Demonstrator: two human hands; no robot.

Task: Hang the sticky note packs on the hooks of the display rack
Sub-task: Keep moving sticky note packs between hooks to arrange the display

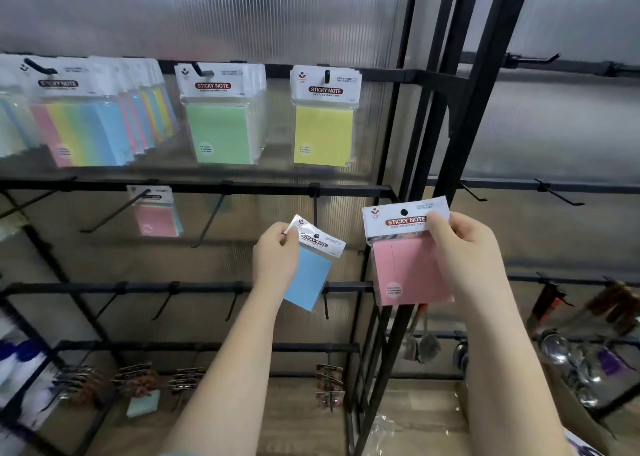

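Blurring low down: clip cards (327,383), spoons (557,348) beyond rack (194,187)

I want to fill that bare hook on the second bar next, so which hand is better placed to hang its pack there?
Probably the left hand. Its blue pack sits just beside the bare hook, while the right hand holds the pink pack further right, by the post.

Left hand (275,251) pinches blue pack (311,275), right hand (464,247) pink pack (408,268).
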